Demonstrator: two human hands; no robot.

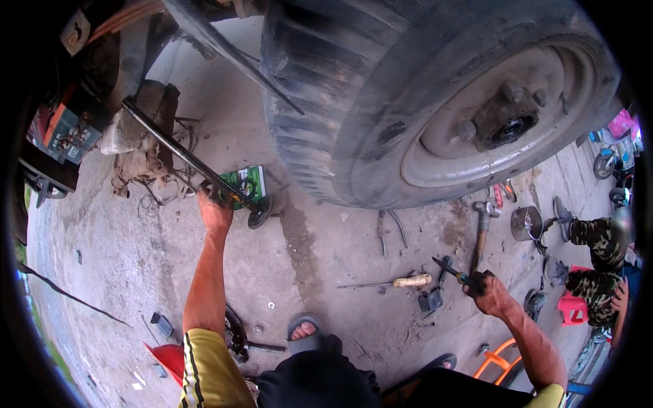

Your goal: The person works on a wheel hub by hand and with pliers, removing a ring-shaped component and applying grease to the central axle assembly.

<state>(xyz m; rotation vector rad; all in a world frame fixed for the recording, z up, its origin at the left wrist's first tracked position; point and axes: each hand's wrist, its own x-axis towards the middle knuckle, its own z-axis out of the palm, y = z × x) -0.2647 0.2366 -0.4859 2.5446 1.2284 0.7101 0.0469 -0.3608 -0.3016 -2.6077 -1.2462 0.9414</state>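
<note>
Evidently, the step in hand is a handling one: the left hand [215, 209] is wrapped around a long dark shaft [173, 143], close to its round flange [259, 213], while the right hand [491, 296] grips a slim pointed tool [449, 269] with its tip aimed leftward. The shaft slants over the concrete floor [347, 248], left of the big tyre [326, 102], its flange near the tyre's lower left side and just beside a green box [254, 180]. The other end reaches up toward the grimy metal parts [153, 129] at the floor's far left.

Any next move of the shaft would likely call for a firm hold near the flange, as its long free end could swing into those parts. The tyre bounds the floor's far edge, so the better room seems to lie toward the left edge and in the near middle, before the sandalled foot [305, 331]. On the right, a hammer [481, 231], a pale-handled screwdriver [412, 281] and a metal can [526, 223] crowd the space around the tool; toward the right edge sits another person [598, 272].
</note>
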